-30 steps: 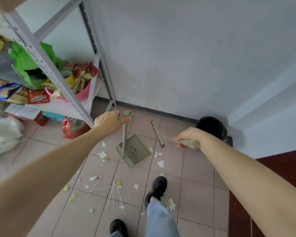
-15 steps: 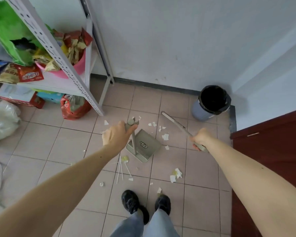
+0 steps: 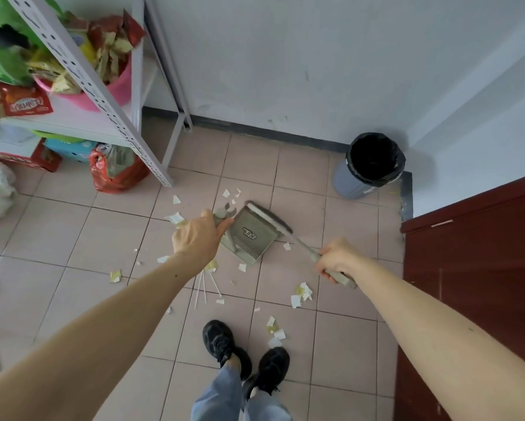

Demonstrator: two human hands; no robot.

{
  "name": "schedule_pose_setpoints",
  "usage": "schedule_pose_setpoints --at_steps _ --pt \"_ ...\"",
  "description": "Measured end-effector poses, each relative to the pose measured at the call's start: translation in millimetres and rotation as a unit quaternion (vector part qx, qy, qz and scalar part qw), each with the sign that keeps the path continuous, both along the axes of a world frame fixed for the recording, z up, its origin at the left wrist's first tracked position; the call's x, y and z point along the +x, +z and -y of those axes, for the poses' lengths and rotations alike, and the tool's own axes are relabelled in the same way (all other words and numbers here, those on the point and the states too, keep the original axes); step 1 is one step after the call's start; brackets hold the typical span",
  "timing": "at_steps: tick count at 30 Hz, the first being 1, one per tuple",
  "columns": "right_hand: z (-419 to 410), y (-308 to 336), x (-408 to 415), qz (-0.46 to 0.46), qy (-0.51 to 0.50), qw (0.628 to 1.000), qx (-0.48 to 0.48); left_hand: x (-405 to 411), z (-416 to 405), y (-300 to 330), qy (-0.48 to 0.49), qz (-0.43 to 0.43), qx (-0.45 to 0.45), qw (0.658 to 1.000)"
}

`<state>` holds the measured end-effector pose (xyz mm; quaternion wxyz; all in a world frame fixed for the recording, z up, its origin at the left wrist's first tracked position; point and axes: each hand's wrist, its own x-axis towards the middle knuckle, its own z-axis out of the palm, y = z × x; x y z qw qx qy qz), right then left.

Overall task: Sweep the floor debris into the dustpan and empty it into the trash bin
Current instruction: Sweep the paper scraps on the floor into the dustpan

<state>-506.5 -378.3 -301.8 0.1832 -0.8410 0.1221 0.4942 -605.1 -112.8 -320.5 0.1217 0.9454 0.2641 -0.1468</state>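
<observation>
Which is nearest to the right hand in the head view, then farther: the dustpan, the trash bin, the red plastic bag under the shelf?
From the right hand, which grips the brush handle:
1. Dustpan, just to its left on the floor, held by the left hand.
2. Trash bin, ahead in the corner by the wall.
3. Red plastic bag, far left, under the shelf.

Your left hand [image 3: 199, 238] grips the top of the dustpan [image 3: 250, 235] handle, the pan resting on the tiled floor [image 3: 73, 238]. Your right hand [image 3: 335, 261] holds the brush [image 3: 268, 217], its bristles at the pan's far edge. Paper scraps [image 3: 300, 294] lie scattered around; the trash bin [image 3: 369, 165] stands in the corner.
</observation>
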Motion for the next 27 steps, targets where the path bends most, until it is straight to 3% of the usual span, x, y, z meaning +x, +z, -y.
schedule_pose_setpoints --at_steps 9,27 --pt "19.8 72.6 19.2 0.012 0.064 0.998 0.011 -17.1 15.8 8.1 0.066 0.053 -0.034 0.996" --pt "-114.6 -22.1 18.9 0.124 -0.016 0.992 0.030 -75.5 -82.9 10.2 0.183 0.060 0.002 0.981"
